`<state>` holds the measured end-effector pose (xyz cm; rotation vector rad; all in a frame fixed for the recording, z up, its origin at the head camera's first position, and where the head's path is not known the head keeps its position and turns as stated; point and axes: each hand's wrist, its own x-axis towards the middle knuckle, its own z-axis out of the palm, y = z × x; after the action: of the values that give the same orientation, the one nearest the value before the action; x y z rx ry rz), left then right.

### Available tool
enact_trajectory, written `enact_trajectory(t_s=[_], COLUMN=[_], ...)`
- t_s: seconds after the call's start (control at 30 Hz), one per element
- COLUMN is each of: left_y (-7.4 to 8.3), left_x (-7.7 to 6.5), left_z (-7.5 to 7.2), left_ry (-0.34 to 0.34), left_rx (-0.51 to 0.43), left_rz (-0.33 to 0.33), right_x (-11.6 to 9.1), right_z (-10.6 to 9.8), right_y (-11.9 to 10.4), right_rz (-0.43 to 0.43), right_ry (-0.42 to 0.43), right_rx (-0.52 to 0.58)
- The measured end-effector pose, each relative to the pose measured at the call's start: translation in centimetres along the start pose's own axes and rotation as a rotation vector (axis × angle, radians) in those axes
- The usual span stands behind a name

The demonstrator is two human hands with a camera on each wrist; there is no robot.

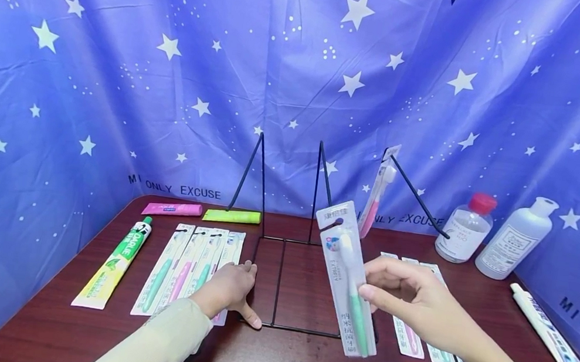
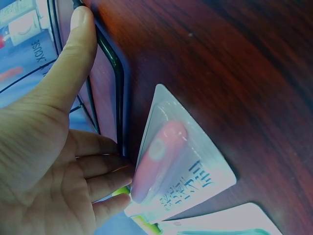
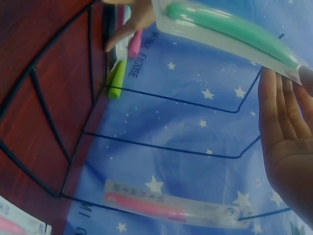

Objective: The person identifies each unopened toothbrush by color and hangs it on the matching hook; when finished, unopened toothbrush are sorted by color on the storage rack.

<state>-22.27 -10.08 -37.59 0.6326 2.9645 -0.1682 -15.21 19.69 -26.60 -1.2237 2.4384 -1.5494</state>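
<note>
My right hand [image 1: 411,291] pinches the edge of a packaged toothbrush [image 1: 341,272] with a green handle, raised upright and slightly tilted before a black wire rack [image 1: 279,286]. In the right wrist view, the green handle [image 3: 234,32] shows above the fingers. My left hand [image 1: 230,287] rests at the rack's left side, its thumb stretched along the front corner bar. The left wrist view shows the fingers against the bar, beside a packaged pink-handled toothbrush [image 2: 159,161]. Another pink packaged toothbrush [image 1: 370,210] hangs on the rack's right arm.
Several packaged toothbrushes [image 1: 166,268] lie left of the rack, others [image 1: 411,338] to its right. A Darlie toothpaste tube [image 1: 113,268], pink tube [image 1: 172,209] and lime tube [image 1: 231,216] lie left. Two bottles [image 1: 464,232] and a white tube [image 1: 550,332] are at right.
</note>
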Motion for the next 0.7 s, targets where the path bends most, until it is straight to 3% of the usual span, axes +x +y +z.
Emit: enact_trajectory(t_s=[0.13, 0.5, 0.7], left_y=[0.0, 0.1, 0.2], left_x=[0.0, 0.0, -0.1], left_z=[0.0, 0.0, -0.2], left_ry=[-0.005, 0.006, 0.001], left_rx=[-0.004, -0.005, 0.000], left_rz=[0.000, 0.003, -0.005], right_x=[0.3, 0.6, 1.7], right_z=[0.3, 1.3, 2.0], right_y=[0.2, 1.9, 2.5], right_rz=[0.044, 0.003, 0.067], right_ry=[0.005, 0.023, 0.122], right_rx=[0.023, 0.063, 0.064])
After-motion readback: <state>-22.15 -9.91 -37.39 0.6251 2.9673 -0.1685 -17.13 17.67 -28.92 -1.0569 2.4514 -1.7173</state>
